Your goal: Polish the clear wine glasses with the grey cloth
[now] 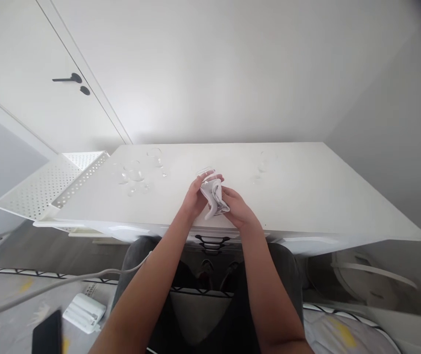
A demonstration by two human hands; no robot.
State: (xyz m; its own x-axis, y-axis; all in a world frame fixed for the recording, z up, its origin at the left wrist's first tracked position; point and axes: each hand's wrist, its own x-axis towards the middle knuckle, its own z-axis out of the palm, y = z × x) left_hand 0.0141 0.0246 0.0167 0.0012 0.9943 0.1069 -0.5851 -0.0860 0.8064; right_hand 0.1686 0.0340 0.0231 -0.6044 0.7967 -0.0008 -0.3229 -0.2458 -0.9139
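L hand (pixel 195 199), R hand (pixel 238 209) clasp glass (pixel 206 173), cloth (pixel 215 197) nr table (pixel 306 196) edge

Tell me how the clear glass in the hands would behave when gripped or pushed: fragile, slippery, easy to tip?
Probably fragile: the glass looks thin and clear. Likely slippery on bare skin; the left hand grips it while the right hand presses a floppy white cloth on it. Similar glasses standing on the table look top-heavy, so it may tip easily.

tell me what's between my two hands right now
In the head view, a white cloth bunched around a clear glass: the left hand grips the glass, the right hand the cloth.
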